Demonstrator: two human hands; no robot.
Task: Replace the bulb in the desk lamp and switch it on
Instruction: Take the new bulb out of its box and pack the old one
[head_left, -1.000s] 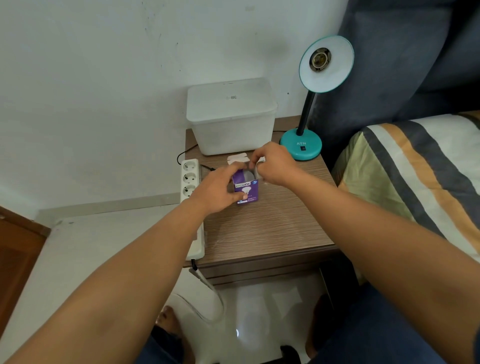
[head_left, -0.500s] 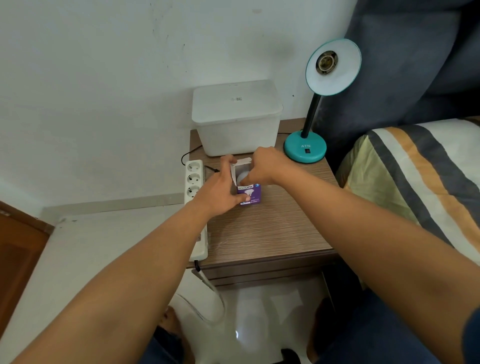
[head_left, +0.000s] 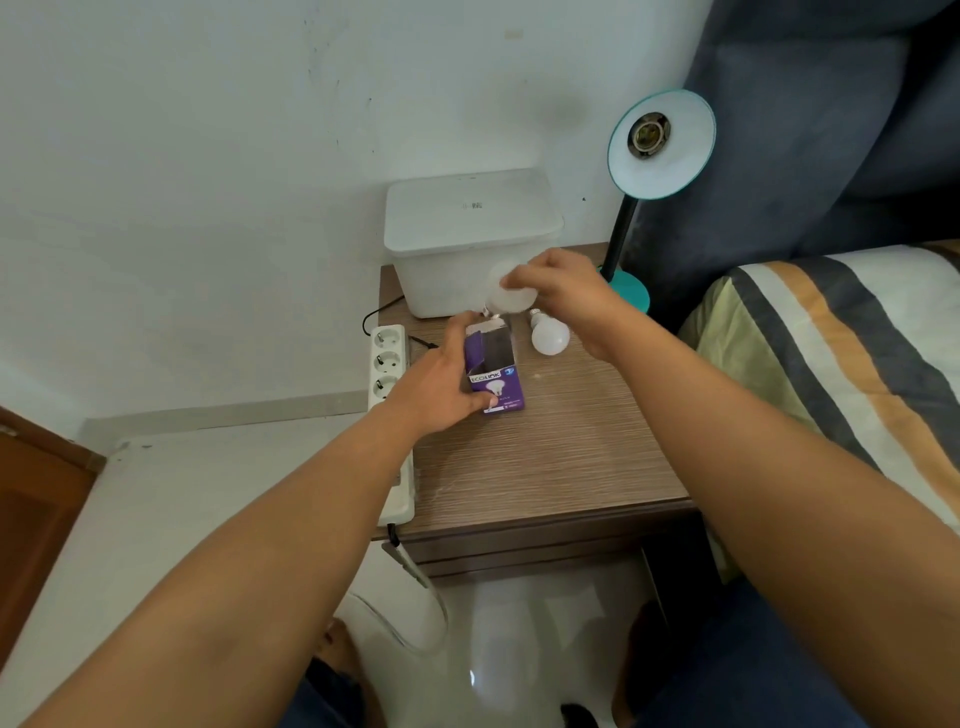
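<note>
A purple bulb box (head_left: 496, 371) stands open on the wooden nightstand (head_left: 550, 462), and my left hand (head_left: 441, 387) grips its left side. Just above the box's open top, my right hand (head_left: 563, 291) holds a white bulb (head_left: 506, 297) by its globe, with the base pointing down. A second white bulb (head_left: 549, 333) lies on the nightstand to the right of the box. The teal desk lamp (head_left: 660, 145) stands at the back right, its shade tilted toward me and its socket empty.
A white lidded bin (head_left: 470, 234) sits at the back of the nightstand against the wall. A white power strip (head_left: 387, 358) runs along the left edge, with a black cord. A striped bed (head_left: 841, 353) lies to the right.
My right hand has drawn the white bulb up out of the box. The second bulb, hidden behind my hands before, now shows beside the box. The camera has moved closer.
</note>
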